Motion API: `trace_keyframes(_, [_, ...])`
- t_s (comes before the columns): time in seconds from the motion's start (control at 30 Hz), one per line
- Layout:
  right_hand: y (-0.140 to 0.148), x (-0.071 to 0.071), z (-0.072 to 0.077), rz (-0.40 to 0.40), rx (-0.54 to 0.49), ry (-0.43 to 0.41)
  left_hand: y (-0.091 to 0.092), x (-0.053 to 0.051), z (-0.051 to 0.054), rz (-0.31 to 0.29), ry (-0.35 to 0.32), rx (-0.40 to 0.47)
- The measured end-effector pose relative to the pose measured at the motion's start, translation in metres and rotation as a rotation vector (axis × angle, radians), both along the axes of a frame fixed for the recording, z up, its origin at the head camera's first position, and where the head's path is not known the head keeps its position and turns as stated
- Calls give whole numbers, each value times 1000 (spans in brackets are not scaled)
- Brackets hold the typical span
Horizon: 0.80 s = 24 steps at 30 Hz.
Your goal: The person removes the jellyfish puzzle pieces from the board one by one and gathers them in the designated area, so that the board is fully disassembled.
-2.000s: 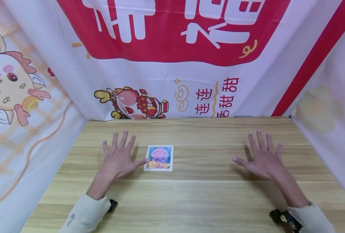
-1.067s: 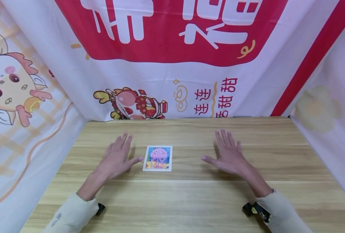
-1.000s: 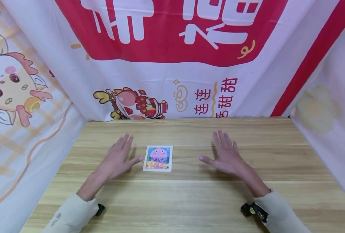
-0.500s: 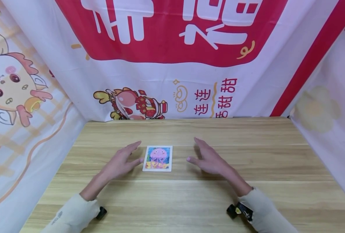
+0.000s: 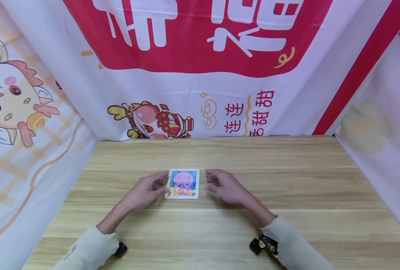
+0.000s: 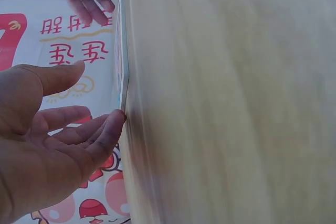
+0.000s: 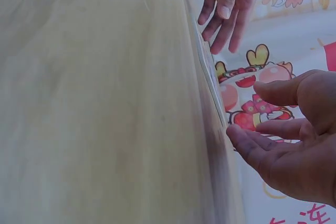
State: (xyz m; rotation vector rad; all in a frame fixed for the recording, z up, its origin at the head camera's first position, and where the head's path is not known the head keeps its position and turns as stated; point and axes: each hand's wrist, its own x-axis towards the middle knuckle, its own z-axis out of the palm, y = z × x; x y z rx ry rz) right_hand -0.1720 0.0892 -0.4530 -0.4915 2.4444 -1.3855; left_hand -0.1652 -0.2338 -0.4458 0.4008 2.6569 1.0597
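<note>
Head view: A near-square card (image 5: 183, 182) lies flat, picture up, on the wood-grain table (image 5: 200, 232), left of the table's middle. It shows a pink jellyfish within a white border. The left hand (image 5: 146, 191) is at the card's left edge, with the thumb and finger ends at the border; whether they touch it cannot be told from this angle. The right hand (image 5: 226, 186) is just beside the right edge, with a strip of bare table between. Both sleeves (image 5: 89, 245) are pale, and a black device (image 5: 268, 243) is at the right cuff. Behind the table hangs a printed cloth (image 5: 186, 82) with a red panel.

Left wrist view: The card appears almost edge-on. The left hand's thumb and fingers are well parted and loosely bent, gripping nothing; one fingertip meets the card's near end in this line of sight.

Right wrist view: The right hand's thumb likewise stands well apart from its gently bent fingers, with nothing held. The left hand appears beyond the card's far end.
</note>
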Motion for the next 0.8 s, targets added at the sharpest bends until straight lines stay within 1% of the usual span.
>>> trace_keyframes(0.1, [-4, -1, -3, 31, -14, 17, 3, 0, -2, -7, -8, 3])
trace_keyframes(0.33, [-7, -2, -3, 51, 8, -5, 16, -1, -3, -9, -42, 42])
trace_keyframes(0.53, [4, -2, -3, 43, 22, -9, 29, 0, -2, -21, -44, 60])
trace_keyframes(0.67, [13, -3, -3, 34, 24, -19, 38, -2, -1, -34, -57, 71])
trace_keyframes(0.8, [23, -4, -5, 36, 21, -13, 48, -4, -1, -41, -68, 75])
